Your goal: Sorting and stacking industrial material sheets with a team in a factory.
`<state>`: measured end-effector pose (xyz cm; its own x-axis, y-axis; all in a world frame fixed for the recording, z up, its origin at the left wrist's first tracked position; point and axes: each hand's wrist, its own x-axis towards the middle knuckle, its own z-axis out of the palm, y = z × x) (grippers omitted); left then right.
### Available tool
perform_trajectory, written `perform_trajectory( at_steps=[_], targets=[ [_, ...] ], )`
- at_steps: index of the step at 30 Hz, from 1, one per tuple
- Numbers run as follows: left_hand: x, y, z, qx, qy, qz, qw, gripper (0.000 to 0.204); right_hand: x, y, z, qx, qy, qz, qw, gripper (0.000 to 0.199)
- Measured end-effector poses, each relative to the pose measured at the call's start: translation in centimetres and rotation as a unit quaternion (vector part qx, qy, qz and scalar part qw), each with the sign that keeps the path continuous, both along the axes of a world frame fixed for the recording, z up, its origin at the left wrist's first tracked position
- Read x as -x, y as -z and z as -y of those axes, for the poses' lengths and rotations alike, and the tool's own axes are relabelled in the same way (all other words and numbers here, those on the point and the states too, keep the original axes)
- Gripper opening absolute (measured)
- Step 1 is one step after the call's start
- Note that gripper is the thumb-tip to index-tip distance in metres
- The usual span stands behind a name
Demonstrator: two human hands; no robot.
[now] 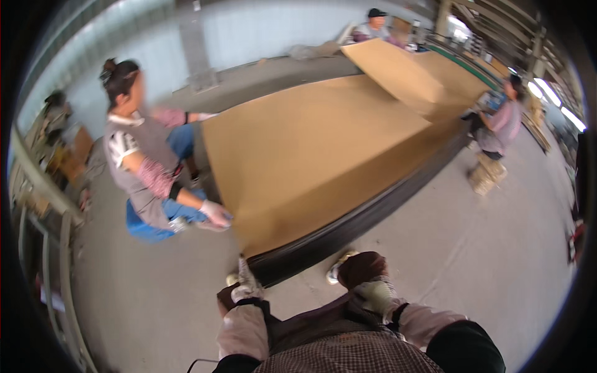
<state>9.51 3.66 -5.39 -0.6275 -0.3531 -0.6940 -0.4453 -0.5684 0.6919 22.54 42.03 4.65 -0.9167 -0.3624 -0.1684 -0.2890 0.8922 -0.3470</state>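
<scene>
A large brown sheet [311, 143], like cardboard or board, lies over a long black layered stack [323, 239] in front of me. My left hand [249, 285], in a pale glove, is at the stack's near left corner, fingers stretched toward the sheet's corner; whether they touch it I cannot make out. My right hand [378, 294], gloved too, rests by my right knee, apart from the sheet; its fingers are blurred. On the left a seated co-worker [146, 155] has both gloved hands at the sheet's left edge.
Farther off, a second brown sheet [398, 71] is raised at a slant. One co-worker [376, 28] is behind it; another [504, 121] sits at the right on a wrapped bundle [487, 174]. Metal rails [46, 186] stand at the left. Grey floor [472, 248] surrounds the stack.
</scene>
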Motion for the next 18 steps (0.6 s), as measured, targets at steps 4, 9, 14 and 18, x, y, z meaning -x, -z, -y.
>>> perform_trajectory(
  at_steps=[4, 9, 14, 18],
  targets=[
    [-0.9, -3.5, -0.9, -0.055, 0.023, 0.085, 0.995, 0.057, 0.8, -1.5, 0.0, -0.004, -0.016, 0.026, 1.000, 0.027],
    [-0.9, 1.0, 0.4, -0.020, 0.010, 0.002, 1.000, 0.055, 0.5, 2.6, -1.2, 0.011, -0.037, -0.036, 0.999, 0.031],
    [0.0, 2.2, 0.7, -0.009, 0.016, -0.022, 1.000, 0.054, 0.0, 1.8, -1.0, 0.015, -0.027, -0.026, 0.999, 0.031],
    [0.0, 2.8, 1.4, 0.000, 0.013, -0.032, 0.999, 0.053, -0.3, 0.6, -0.2, 0.004, -0.022, -0.026, 0.999, 0.031]
  ],
)
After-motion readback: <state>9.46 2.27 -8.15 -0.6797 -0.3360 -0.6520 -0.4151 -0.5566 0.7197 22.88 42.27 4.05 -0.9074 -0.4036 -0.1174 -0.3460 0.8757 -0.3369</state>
